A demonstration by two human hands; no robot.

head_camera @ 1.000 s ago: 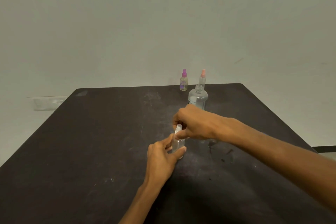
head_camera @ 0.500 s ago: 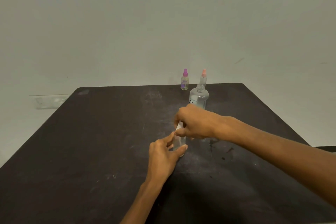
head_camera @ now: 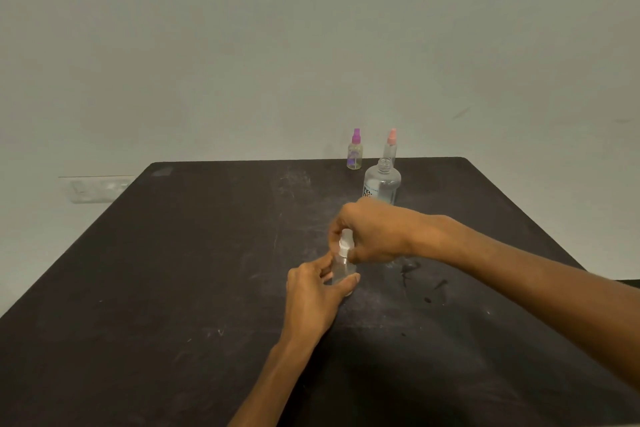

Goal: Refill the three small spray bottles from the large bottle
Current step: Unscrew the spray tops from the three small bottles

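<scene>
Progress, judged from present layout: working on one of the three small bottles, the clear spray bottle [head_camera: 343, 272], standing upright near mid-table [head_camera: 194, 253]. Left hand [head_camera: 313, 295] wrapped round its body, thumb on the near side, fingers on the far side. Right hand [head_camera: 372, 234] curled over the top, fingertips pinching the white spray cap [head_camera: 345, 243]. Cap seated on the neck. Cannot tell whether being screwed on or off, so cannot tell whether this bottle is already filled. Liquid level inside not readable.

Other two small bottles upright at the far edge, well apart from the hands, both capped: purple-capped bottle [head_camera: 355, 152] and, just right of it, pink-capped bottle [head_camera: 390, 146]. Fill state of either not clear; yellowish tint in the purple-capped one, contents uncertain.

Large bottle [head_camera: 381, 184] upright between the far pair and the hands, partly in front of the pink-capped one. Neck open, no cap visible on it. Likely ready for pouring or just used. Liquid appears clear.

Materials and shapes:
- Small bottles: transparent plastic, rounded bodies narrowing to the neck, slim pump-type caps in coloured or white plastic.
- Large bottle: transparent, cylindrical with rounded shoulders, threaded neck, white label with dark lettering.
- Table: dark, matte, rounded corners, scuffed with pale scratches and dusty smears. Dark spots [head_camera: 427, 298] beside the right forearm, possibly drips.
- Pale, plain wall behind; white socket plate [head_camera: 93, 188] at left.
</scene>
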